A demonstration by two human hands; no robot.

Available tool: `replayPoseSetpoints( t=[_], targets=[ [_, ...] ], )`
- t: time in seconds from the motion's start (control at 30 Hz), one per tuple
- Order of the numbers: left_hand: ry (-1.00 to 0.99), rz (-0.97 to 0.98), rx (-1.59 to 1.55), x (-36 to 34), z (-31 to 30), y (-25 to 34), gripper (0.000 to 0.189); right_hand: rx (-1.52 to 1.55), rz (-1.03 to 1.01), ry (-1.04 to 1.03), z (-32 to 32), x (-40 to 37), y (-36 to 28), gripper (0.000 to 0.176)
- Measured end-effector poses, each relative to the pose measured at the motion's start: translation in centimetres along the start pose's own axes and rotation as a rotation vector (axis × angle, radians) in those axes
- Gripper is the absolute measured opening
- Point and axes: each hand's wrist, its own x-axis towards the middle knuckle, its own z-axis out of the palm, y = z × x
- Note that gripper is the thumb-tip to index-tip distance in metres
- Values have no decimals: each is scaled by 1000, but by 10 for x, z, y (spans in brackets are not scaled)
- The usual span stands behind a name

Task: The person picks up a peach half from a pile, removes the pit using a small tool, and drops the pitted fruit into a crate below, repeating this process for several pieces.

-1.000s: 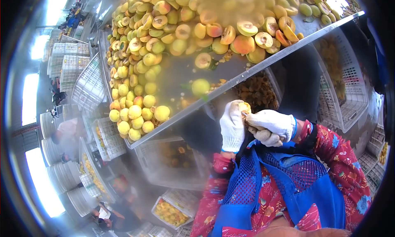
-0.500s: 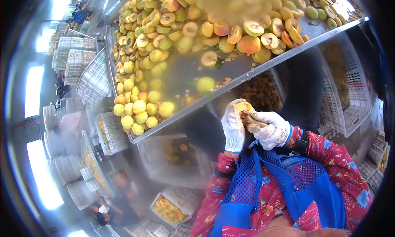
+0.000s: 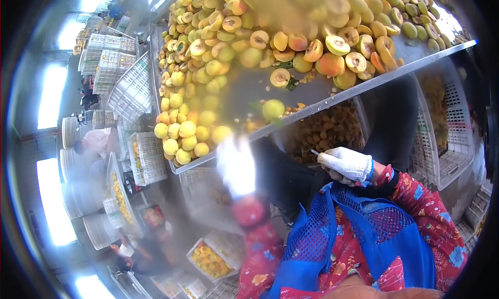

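Note:
My left hand (image 3: 235,166), in a white knitted glove, is blurred and washed out by glare at the table's near edge. Its fingertips reach the whole yellow peaches (image 3: 187,129) at the corner; one peach (image 3: 221,134) lies right by them, and contact cannot be made out. My right hand (image 3: 345,164), also gloved, is closed in front of my body around a small thin tool (image 3: 314,152), only its pale tip showing. Halved peaches (image 3: 280,78), some with stones inside, are heaped on the metal table (image 3: 249,94).
Under the table edge stands a crate of brownish scraps (image 3: 325,130). A white plastic crate (image 3: 457,133) is at the right, another with yellow fruit (image 3: 210,260) on the floor below. Stacked crates (image 3: 106,65) and a person in dark clothing (image 3: 148,255) are at the left.
My left hand has left my right hand and moved leftward to the whole peaches; the peach piece between my hands is gone from view. My right hand stays near my body. The view has shifted slightly.

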Motion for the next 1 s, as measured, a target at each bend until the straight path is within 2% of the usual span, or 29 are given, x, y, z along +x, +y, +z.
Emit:
replayPoseSetpoints(
  t=[0.07, 0.13, 0.23, 0.33, 0.37, 0.4, 0.47, 0.53, 0.57, 0.67, 0.7, 0.8, 0.9, 1.0],
  targets=[
    [-69, 184, -5, 37, 26, 35, 43, 35, -70, -39, -1, -1, 0, 40],
    [-235, 256, 187, 61, 41, 74, 45, 29, -112, 18, -2, -6, 0, 39],
    [-366, 370, 5, 97, 70, 65, 47, -16, -155, 116, -5, -17, -7, 36],
    [-690, -70, -930, 90, 44, 58, 45, -132, -187, 229, 2, -35, -27, 36],
    [-819, -148, -1641, 82, 58, 43, 45, -177, -205, 256, 4, -37, -32, 38],
    [-919, -180, -1873, 71, 48, 40, 47, -223, -221, 280, 8, -39, -38, 39],
    [-974, -136, -2101, 38, 33, 48, 50, -461, -432, 343, 17, -37, -48, 37],
    [-975, -44, -2180, 16, 32, 54, 54, -657, -590, 415, 22, -29, -47, 37],
    [-908, -69, -2223, 6, 32, 62, 49, -735, -558, 426, 23, -27, -47, 34],
    [-884, -236, -2269, -12, 54, 61, 43, -907, -670, 469, 29, -23, -44, 33],
    [-805, -368, -2131, -18, 48, 69, 42, -914, -742, 539, 29, -16, -35, 31],
    [-815, -342, -2087, -27, 45, 80, 40, -948, -762, 616, 31, -12, -25, 31],
    [-734, -409, -2124, -41, 46, 85, 36, -967, -806, 636, 30, -10, -20, 31],
    [-721, -422, -2096, -49, 43, 85, 33, -949, -733, 626, 32, -9, -17, 34]
  ],
)
